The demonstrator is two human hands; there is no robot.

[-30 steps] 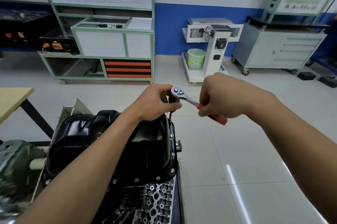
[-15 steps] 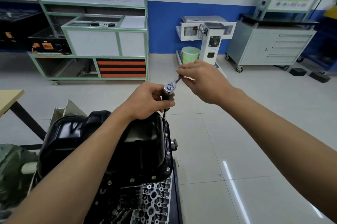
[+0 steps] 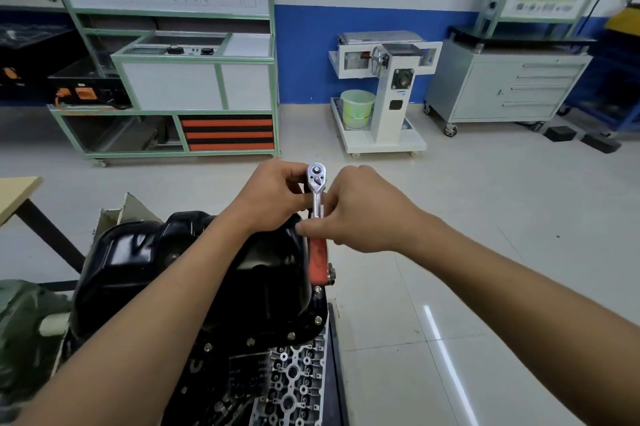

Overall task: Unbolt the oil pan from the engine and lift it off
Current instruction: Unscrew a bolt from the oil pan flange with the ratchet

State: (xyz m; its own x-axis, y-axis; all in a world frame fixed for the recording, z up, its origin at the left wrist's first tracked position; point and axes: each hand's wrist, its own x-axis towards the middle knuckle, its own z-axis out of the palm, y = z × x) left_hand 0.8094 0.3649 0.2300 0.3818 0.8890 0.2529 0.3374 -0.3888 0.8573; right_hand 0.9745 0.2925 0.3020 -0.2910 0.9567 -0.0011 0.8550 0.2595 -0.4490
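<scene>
A glossy black oil pan (image 3: 145, 263) sits on top of the engine (image 3: 291, 377), with several bolts along its near and right flange. A ratchet wrench (image 3: 317, 217), chrome head and red handle, stands over the pan's far right corner with its handle pointing toward me. My left hand (image 3: 273, 197) grips the extension just under the ratchet head. My right hand (image 3: 360, 211) holds the handle near its chrome neck. The socket and the bolt under it are hidden by my hands.
A wooden table corner (image 3: 17, 193) is at the left. On the tiled floor beyond stand a green-framed training bench (image 3: 194, 79), a white wheeled stand (image 3: 384, 93) with a green bucket, and a grey drawer cabinet (image 3: 512, 86).
The ratchet handle has swung round from pointing away to the far right to pointing toward me. My right hand moved with it, closer to my left hand.
</scene>
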